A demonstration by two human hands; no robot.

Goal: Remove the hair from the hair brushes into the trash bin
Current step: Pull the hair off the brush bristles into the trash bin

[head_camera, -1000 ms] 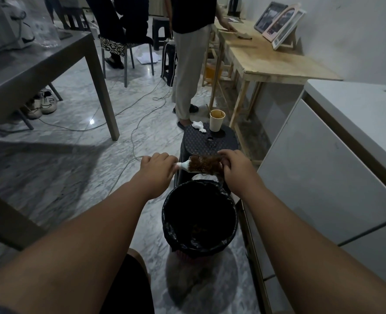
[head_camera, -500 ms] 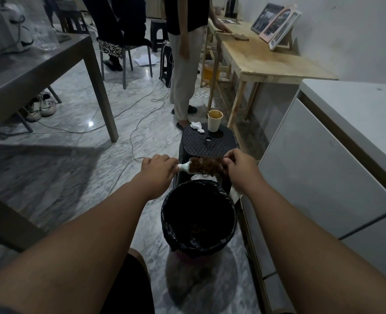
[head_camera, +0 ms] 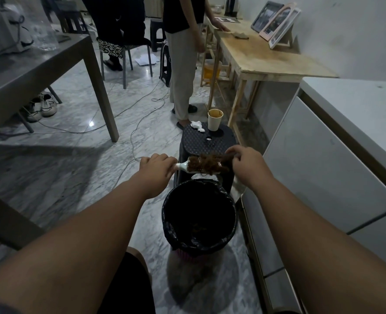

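I hold a white hair brush (head_camera: 188, 167) level over the far rim of the trash bin (head_camera: 171, 225), which is lined with a black bag. My left hand (head_camera: 157, 168) is shut around the brush's handle. A thick clump of brown hair (head_camera: 206, 164) covers the bristles. My right hand (head_camera: 246, 165) pinches the right end of that hair, with a strand lifted between the fingertips. Some hair lies at the bottom of the bin.
Behind the bin stands a black plastic stool (head_camera: 198, 143) carrying a paper cup (head_camera: 214, 120) and a crumpled tissue (head_camera: 197, 126). White cabinets (head_camera: 318, 168) run along the right. A person (head_camera: 183, 53) stands by a wooden table (head_camera: 262, 55). Cables (head_camera: 137, 130) trail on the marble floor. A grey table (head_camera: 36, 73) is at left.
My right hand has shifted to the right and lifted slightly, drawing a strand of hair off the brush's end. The left hand and the brush stay in place.
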